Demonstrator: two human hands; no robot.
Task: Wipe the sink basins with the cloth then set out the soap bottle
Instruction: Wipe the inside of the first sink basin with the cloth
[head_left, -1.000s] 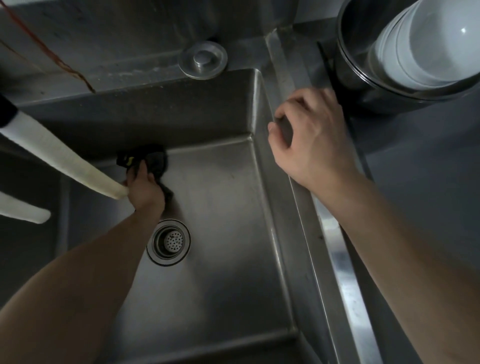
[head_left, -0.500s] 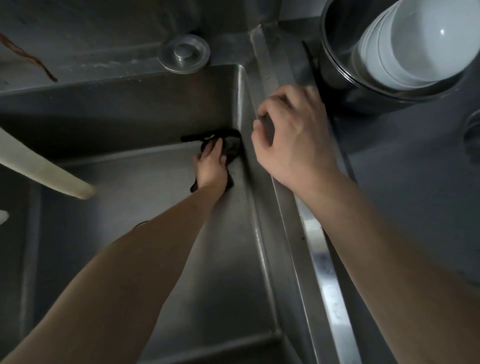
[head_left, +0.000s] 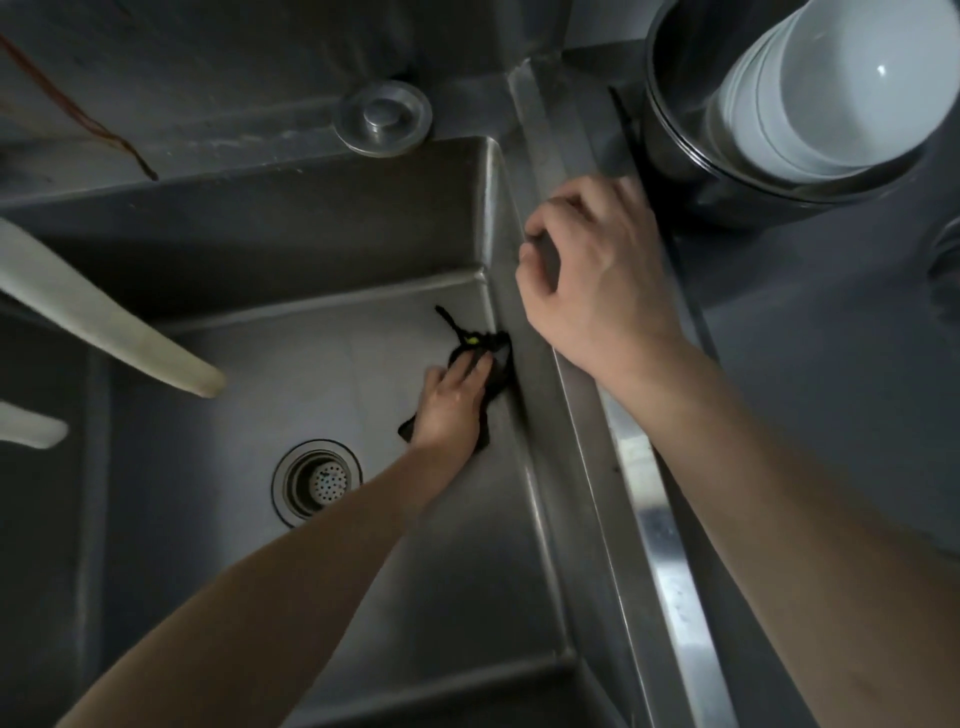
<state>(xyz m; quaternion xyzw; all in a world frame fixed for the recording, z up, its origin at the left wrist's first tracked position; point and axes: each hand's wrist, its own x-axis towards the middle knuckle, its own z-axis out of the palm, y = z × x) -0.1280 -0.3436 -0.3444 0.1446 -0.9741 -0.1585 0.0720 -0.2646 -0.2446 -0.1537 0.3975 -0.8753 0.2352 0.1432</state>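
Observation:
A steel sink basin (head_left: 322, 364) fills the middle of the head view, with a round drain strainer (head_left: 317, 482) in its floor. My left hand (head_left: 452, 402) presses a black cloth (head_left: 496, 364) flat on the basin floor against the right wall. My right hand (head_left: 597, 275) rests curled on the basin's right rim, holding nothing. No soap bottle is in view.
A white hose-like spout (head_left: 104, 317) reaches in from the left over the basin. A metal drain plug (head_left: 383, 118) lies on the back ledge. A steel pot (head_left: 727, 171) holding stacked white bowls (head_left: 841, 88) stands on the counter at the right.
My left hand swept the cloth from the back left of the basin to the back right corner, then drew it nearer along the right wall. My right hand stayed on the rim.

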